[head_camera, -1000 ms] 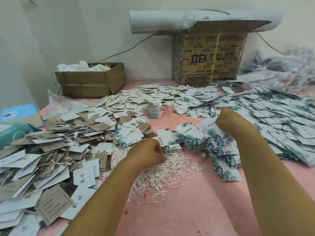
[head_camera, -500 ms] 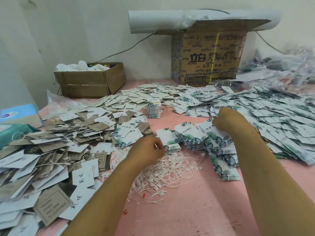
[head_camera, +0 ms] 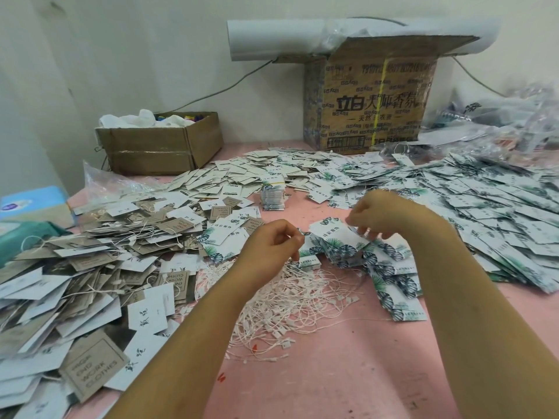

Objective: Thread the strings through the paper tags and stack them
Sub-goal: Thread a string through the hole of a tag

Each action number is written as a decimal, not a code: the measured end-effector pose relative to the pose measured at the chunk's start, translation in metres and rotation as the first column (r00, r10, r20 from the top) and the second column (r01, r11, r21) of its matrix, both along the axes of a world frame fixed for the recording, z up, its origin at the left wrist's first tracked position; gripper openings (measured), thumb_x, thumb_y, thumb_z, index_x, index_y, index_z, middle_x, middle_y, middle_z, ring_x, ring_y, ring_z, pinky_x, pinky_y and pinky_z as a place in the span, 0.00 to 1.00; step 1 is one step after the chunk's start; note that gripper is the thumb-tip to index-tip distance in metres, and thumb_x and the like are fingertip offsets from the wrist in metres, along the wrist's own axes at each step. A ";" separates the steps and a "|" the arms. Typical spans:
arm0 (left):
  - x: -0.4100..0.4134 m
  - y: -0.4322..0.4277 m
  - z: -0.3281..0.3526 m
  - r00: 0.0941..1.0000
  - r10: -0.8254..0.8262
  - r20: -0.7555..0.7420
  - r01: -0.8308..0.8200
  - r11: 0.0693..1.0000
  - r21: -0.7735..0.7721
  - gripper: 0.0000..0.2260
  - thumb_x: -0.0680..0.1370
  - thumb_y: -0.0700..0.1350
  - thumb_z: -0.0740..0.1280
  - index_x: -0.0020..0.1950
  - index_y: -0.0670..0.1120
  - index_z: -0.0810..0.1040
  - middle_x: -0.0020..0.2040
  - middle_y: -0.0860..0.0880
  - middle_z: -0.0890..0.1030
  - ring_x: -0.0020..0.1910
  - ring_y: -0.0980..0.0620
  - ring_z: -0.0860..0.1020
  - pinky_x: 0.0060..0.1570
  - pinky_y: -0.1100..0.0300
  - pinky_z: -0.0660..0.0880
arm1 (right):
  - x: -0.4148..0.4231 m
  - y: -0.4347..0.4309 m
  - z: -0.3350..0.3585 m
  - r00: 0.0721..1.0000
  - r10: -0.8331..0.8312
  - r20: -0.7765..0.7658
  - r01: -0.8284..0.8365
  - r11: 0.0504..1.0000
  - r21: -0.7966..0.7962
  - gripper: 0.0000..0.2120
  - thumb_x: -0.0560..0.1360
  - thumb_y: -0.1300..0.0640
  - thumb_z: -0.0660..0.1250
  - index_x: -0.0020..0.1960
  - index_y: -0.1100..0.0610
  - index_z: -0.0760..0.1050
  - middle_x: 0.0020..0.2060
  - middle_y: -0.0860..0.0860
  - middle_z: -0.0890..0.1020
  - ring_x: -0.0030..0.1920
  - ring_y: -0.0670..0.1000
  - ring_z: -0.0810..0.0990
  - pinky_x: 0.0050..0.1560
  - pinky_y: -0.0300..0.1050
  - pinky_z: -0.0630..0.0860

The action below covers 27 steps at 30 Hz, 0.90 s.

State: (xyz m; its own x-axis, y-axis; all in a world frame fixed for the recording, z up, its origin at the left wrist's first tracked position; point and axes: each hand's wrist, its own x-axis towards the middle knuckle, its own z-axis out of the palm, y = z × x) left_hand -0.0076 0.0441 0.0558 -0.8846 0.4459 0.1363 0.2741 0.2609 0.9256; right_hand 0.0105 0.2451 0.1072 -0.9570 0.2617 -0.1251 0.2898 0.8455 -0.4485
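Observation:
A tangle of white strings (head_camera: 290, 300) lies on the pink table (head_camera: 348, 373) in front of me. My left hand (head_camera: 272, 246) hovers just above it with curled fingers, thumb and forefinger pinching a thin string. Right of it, my right hand (head_camera: 381, 214) curls down onto a small heap of white tags with green leaf print (head_camera: 332, 237) and pinches the top tag's right edge. More leaf-print tags (head_camera: 393, 285) trail toward me. The two hands are a short gap apart.
Grey and white tags with strings (head_camera: 90, 267) are piled at the left. A wide heap of leaf-print tags (head_camera: 499, 207) covers the right. A banded tag bundle (head_camera: 272, 195) stands mid-table. Two cardboard boxes (head_camera: 160, 146) (head_camera: 372, 107) sit against the wall.
My right hand has moved left and nearer, from the far tags onto the heap beside my left hand. My left hand has lifted slightly off the strings.

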 end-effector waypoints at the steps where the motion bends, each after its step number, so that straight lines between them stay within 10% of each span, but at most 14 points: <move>1: 0.001 0.000 0.001 1.000 0.009 -0.004 -0.009 1.000 0.011 0.06 0.78 0.44 0.65 0.41 0.48 0.76 0.29 0.54 0.79 0.33 0.53 0.72 0.38 0.60 0.69 | 0.002 -0.004 0.000 0.996 0.092 0.000 -0.091 0.993 -0.081 0.10 0.77 0.53 0.64 0.53 0.58 0.77 0.42 0.53 0.82 0.38 0.50 0.79 0.37 0.43 0.76; 10: 0.002 0.002 0.005 0.997 0.064 -0.034 -0.061 0.994 0.090 0.06 0.77 0.43 0.68 0.39 0.48 0.78 0.36 0.53 0.76 0.35 0.53 0.70 0.37 0.61 0.68 | -0.002 -0.038 -0.006 0.877 0.470 -0.100 -0.478 0.826 -0.299 0.04 0.69 0.54 0.73 0.42 0.49 0.79 0.28 0.44 0.81 0.32 0.44 0.78 0.39 0.40 0.75; 27: 0.000 0.001 0.004 1.000 0.014 0.024 -0.015 0.999 0.037 0.10 0.79 0.47 0.63 0.39 0.48 0.75 0.37 0.55 0.81 0.29 0.61 0.70 0.33 0.68 0.68 | -0.006 -0.034 -0.005 0.919 0.262 -0.293 -0.325 0.926 -0.193 0.09 0.74 0.61 0.67 0.36 0.55 0.79 0.23 0.47 0.80 0.23 0.41 0.73 0.30 0.40 0.71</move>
State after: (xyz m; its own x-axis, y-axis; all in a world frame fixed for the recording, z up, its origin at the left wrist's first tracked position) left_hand -0.0078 0.0448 0.0598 -0.8940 0.4283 0.1313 0.2485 0.2303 0.9408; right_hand 0.0045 0.2108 0.1018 -0.9927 -0.0428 0.1129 -0.1078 0.7363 -0.6681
